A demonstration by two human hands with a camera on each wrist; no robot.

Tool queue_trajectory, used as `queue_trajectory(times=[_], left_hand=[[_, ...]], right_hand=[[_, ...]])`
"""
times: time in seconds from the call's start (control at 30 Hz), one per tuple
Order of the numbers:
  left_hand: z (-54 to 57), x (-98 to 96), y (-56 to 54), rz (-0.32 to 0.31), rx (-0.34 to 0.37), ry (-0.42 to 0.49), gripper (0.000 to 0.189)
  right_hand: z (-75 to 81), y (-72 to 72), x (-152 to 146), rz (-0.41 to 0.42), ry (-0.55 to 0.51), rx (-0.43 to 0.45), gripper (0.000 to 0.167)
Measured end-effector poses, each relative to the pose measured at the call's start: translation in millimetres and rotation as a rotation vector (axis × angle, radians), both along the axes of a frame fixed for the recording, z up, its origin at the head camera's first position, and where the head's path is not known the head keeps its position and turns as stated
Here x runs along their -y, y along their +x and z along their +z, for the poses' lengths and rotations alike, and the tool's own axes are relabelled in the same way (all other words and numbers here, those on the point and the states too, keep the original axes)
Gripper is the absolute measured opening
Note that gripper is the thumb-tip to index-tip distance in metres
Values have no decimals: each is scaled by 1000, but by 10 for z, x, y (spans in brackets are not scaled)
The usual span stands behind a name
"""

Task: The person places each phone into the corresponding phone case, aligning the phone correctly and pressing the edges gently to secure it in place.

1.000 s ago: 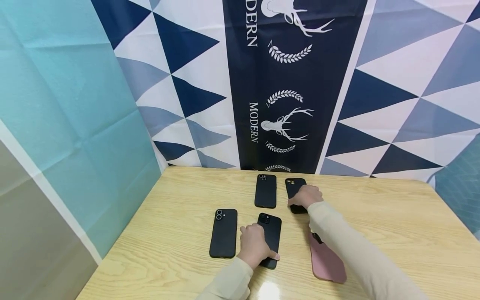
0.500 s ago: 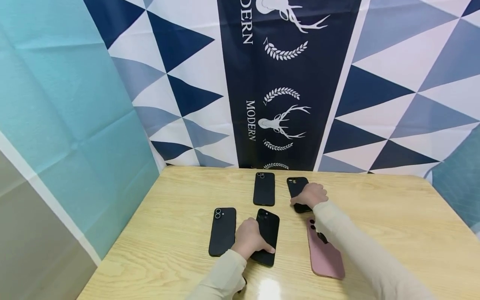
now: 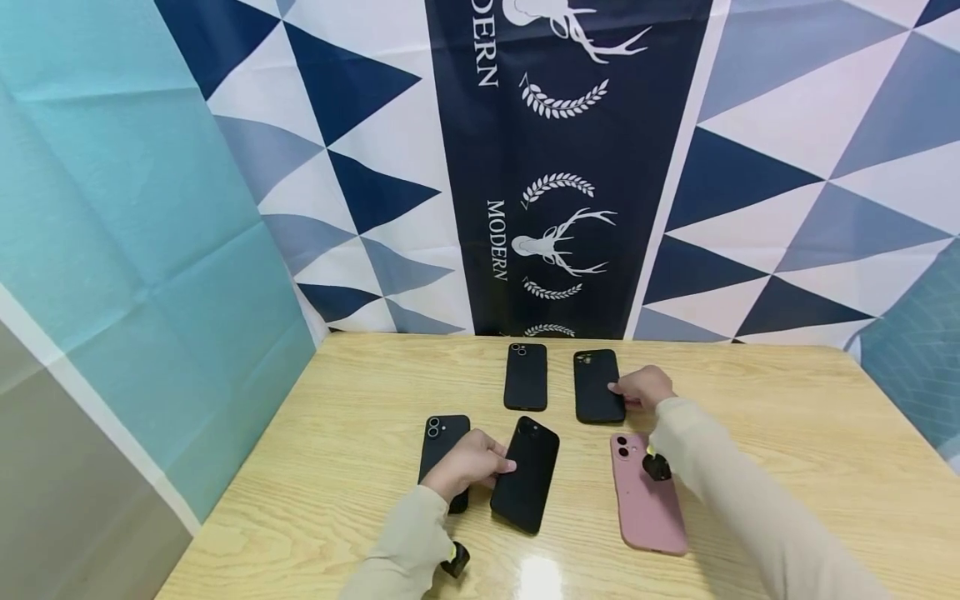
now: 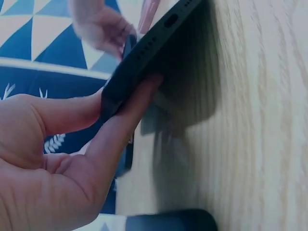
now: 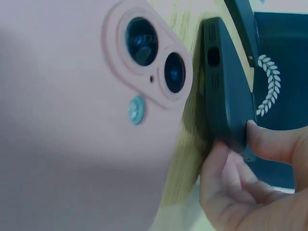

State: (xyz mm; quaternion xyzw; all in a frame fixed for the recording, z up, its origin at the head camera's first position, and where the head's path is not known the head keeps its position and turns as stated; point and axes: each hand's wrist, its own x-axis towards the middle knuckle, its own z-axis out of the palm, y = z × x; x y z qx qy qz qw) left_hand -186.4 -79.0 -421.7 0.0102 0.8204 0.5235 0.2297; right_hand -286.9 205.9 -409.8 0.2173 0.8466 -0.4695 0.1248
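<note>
My left hand [image 3: 476, 458] pinches a black phone [image 3: 528, 475] by its left edge, thumb on top and fingers underneath. In the left wrist view that phone [image 4: 154, 53] is tilted, its gripped side raised off the wood and its port end toward the camera. At the back right, my right hand [image 3: 647, 387] pinches the right edge of a black phone case [image 3: 597, 390]. The right wrist view shows the thumb on one face of this case [image 5: 226, 86] and the fingers behind it. A pink-cased phone [image 3: 648, 508] lies below my right forearm, camera side up.
Another black phone [image 3: 441, 442] lies partly hidden under my left hand. A further black phone [image 3: 527, 377] lies at the back, left of the right-hand case. The wooden table [image 3: 360, 467] ends at a patterned cloth [image 3: 375, 167] behind and a teal cloth [image 3: 150, 208] on the left.
My left hand has shifted from over its phone to its left edge, and that phone is now tilted. My right hand has slid from over the case to its right edge.
</note>
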Motion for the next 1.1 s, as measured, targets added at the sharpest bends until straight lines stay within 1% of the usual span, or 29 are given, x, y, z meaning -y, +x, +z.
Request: queue_trajectory(times=[0.07, 0.1, 0.2, 0.3, 0.43, 0.57, 0.73, 0.83, 0.97, 1.1], left_hand=[[-39, 49, -16, -5, 39, 50, 21], [-55, 67, -20, -1, 51, 64, 24], [-93, 100, -21, 37, 76, 106, 28], [-117, 103, -15, 84, 104, 138, 29], [-149, 92, -7, 144, 140, 174, 33], [-176, 88, 9, 187, 157, 202, 35], [-171, 88, 28, 211, 162, 277, 39], [-148, 81, 27, 219, 159, 308, 40], [-109, 64, 18, 223, 151, 309, 38], [-74, 53, 10, 252, 141, 301, 37]], right_hand=[[-4, 3, -48, -9, -115, 11, 28], [-5, 7, -71, -10, -178, 19, 28], [-2, 27, -126, 13, -318, 52, 38], [1, 38, -163, 36, -384, 86, 48], [-3, 41, -189, 41, -428, 118, 46], [-20, 50, -216, 52, -449, 131, 45], [-19, 98, -264, 45, -453, 129, 51], [-9, 135, -294, 63, -451, 128, 52], [11, 178, -306, 112, -451, 114, 52], [30, 216, -265, 119, -484, 102, 52]])
